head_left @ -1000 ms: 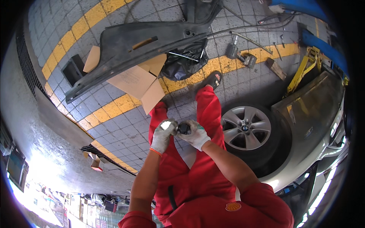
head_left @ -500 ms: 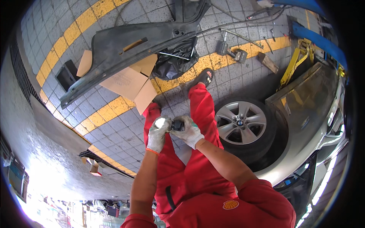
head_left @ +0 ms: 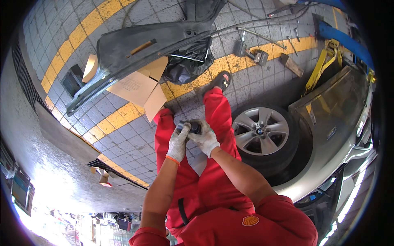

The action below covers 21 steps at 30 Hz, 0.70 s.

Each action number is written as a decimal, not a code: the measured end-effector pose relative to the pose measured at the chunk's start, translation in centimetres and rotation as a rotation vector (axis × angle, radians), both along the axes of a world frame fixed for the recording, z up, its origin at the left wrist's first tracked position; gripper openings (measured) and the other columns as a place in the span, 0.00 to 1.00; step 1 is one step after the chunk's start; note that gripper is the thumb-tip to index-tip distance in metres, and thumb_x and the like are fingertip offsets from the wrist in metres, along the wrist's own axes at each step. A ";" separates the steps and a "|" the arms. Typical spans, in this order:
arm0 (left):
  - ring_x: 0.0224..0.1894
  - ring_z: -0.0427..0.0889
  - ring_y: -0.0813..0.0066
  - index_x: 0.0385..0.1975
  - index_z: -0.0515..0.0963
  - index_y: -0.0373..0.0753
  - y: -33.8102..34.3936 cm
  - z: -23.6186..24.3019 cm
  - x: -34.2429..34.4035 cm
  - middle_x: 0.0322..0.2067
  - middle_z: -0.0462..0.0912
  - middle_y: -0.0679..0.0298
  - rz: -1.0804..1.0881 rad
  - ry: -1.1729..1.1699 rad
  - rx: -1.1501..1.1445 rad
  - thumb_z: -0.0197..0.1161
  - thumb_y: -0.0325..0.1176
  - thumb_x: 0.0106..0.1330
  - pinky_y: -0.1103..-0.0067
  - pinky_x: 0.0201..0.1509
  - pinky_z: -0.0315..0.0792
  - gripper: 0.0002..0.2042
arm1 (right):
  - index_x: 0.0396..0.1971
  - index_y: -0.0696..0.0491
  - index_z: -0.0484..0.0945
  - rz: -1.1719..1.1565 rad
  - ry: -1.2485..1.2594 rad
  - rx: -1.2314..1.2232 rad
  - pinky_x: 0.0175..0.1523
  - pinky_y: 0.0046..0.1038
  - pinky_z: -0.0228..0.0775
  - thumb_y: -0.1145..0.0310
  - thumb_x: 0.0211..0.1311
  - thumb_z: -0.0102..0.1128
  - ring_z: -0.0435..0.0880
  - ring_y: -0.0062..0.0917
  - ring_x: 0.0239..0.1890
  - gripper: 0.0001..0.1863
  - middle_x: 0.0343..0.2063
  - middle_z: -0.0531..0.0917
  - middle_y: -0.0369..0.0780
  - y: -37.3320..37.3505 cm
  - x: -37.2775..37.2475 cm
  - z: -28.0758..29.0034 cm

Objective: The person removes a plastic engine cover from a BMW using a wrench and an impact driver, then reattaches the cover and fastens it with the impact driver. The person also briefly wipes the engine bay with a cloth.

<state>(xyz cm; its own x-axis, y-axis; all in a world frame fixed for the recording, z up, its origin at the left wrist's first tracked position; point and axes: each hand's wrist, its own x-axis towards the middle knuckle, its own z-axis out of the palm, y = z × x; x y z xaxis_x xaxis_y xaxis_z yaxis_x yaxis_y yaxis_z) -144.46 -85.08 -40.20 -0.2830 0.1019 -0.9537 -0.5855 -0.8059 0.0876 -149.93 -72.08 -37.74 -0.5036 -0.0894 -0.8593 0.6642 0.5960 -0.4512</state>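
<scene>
Above my knees, both gloved hands meet around small parts. My right hand [head_left: 203,138], in a whitish work glove, is closed around a small black rounded part [head_left: 197,128]; most of it is hidden by the fingers. My left hand [head_left: 179,141], gloved with an orange cuff edge, presses up against the right one. Between its thumb and fingers a small greyish piece [head_left: 180,124] shows; its kind is too small to tell, nor can I tell if it joins the black part.
To my right sits a car wheel [head_left: 260,132] under a silver fender [head_left: 332,119]. Ahead lie a dark panel [head_left: 119,47], an opened cardboard box [head_left: 133,88], a black plastic bag [head_left: 186,67], a cordless impact wrench [head_left: 242,49], a wooden block [head_left: 292,65] and a yellow lift arm [head_left: 322,67].
My left hand has turned and shifted right and up against my right hand. The bright white patch at its fingers is gone, and a greyish piece shows there instead.
</scene>
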 end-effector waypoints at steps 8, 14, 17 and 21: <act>0.48 0.82 0.79 0.55 0.79 0.39 1.6 -0.3 -0.4 0.47 0.84 0.68 -0.023 -0.003 -0.001 0.70 0.42 0.73 0.77 0.56 0.76 0.18 | 0.60 0.47 0.75 -0.051 -0.035 0.005 0.61 0.35 0.76 0.54 0.57 0.77 0.84 0.38 0.57 0.32 0.53 0.84 0.44 1.5 -0.6 0.3; 0.48 0.83 0.78 0.54 0.80 0.39 2.3 -0.6 -0.5 0.47 0.85 0.68 -0.046 -0.006 -0.010 0.69 0.43 0.73 0.77 0.55 0.77 0.18 | 0.61 0.49 0.74 -0.071 -0.068 0.011 0.62 0.35 0.76 0.54 0.57 0.77 0.84 0.37 0.58 0.34 0.53 0.84 0.44 2.6 0.7 -1.3; 0.47 0.83 0.77 0.54 0.80 0.39 2.5 -0.3 -1.2 0.47 0.85 0.68 -0.045 -0.009 -0.032 0.69 0.42 0.73 0.77 0.54 0.77 0.17 | 0.64 0.50 0.72 -0.135 -0.060 -0.092 0.64 0.35 0.75 0.54 0.59 0.76 0.82 0.36 0.61 0.36 0.57 0.83 0.44 3.3 1.4 -2.1; 0.43 0.84 0.77 0.49 0.83 0.39 0.4 -3.1 -2.5 0.42 0.85 0.67 0.042 -0.034 -0.337 0.71 0.42 0.71 0.78 0.48 0.77 0.15 | 0.66 0.53 0.72 -0.169 -0.174 -0.079 0.66 0.31 0.72 0.60 0.64 0.72 0.81 0.31 0.62 0.32 0.60 0.81 0.43 4.0 0.1 -0.8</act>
<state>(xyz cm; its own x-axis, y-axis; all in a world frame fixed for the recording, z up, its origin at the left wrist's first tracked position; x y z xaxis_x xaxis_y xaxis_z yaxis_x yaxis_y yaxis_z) -146.97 -84.73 -43.29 -0.2481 -0.2313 -0.9407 -0.5598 -0.7583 0.3341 -149.86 -68.12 -38.53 -0.3624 -0.0873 -0.9279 0.8229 0.4375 -0.3625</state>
